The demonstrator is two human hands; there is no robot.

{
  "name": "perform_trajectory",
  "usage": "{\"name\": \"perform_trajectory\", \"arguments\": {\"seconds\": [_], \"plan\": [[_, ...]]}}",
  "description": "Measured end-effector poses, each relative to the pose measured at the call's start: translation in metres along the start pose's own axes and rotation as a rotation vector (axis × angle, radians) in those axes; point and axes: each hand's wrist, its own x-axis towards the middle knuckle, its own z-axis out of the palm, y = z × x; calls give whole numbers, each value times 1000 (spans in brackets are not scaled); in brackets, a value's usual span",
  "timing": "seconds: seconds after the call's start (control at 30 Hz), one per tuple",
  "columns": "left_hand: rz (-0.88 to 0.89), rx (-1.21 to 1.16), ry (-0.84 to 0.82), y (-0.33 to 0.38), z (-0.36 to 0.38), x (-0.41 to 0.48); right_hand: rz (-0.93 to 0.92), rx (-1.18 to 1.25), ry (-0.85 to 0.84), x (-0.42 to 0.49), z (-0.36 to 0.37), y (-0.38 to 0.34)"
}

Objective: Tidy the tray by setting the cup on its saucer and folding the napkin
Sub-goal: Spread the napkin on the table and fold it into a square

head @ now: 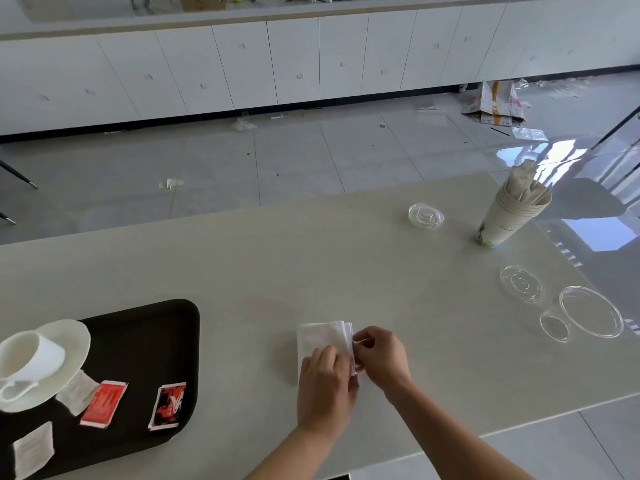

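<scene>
A white napkin (320,336) lies on the pale table, to the right of the black tray (156,344). My left hand (325,386) presses flat on its near part. My right hand (379,355) pinches the napkin's right edge, where several layers show. On the tray's left side a white cup (29,358) stands on its white saucer (71,341), handle toward me.
Red and white sachets (104,403) lie on the tray. Paper cups (509,216) stuffed with wrapped sticks stand at the far right. Clear plastic lids (590,311) lie near the table's right edge, another lid (426,215) further back. Table's near edge runs just below my wrists.
</scene>
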Motion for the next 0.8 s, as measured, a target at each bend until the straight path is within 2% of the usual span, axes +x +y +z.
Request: {"name": "perform_trajectory", "arguments": {"seconds": [0.13, 0.27, 0.37, 0.47, 0.57, 0.67, 0.73, 0.8], "plan": [[128, 111, -63, -6, 10, -21, -56, -52, 26, 6, -2, 1], [218, 278, -123, -11, 21, -32, -378, -427, 5, 12, 0, -4], [252, 285, -125, -21, 19, -32, -513, -591, -56, 18, 4, -6], [322, 264, -117, -32, 17, -30, -476, -627, -52, 21, 6, -6], [367, 217, -63, -44, 11, -29, -324, -531, -10, 16, 3, -3], [295, 95, 11, -53, 4, -25, -250, -542, -36, -3, 4, 11], [202, 80, 18, -53, 2, -25, -267, -606, -39, -15, 7, 18], [148, 175, 18, -50, 5, -28, -391, -695, 0, -20, 7, 23]]}}
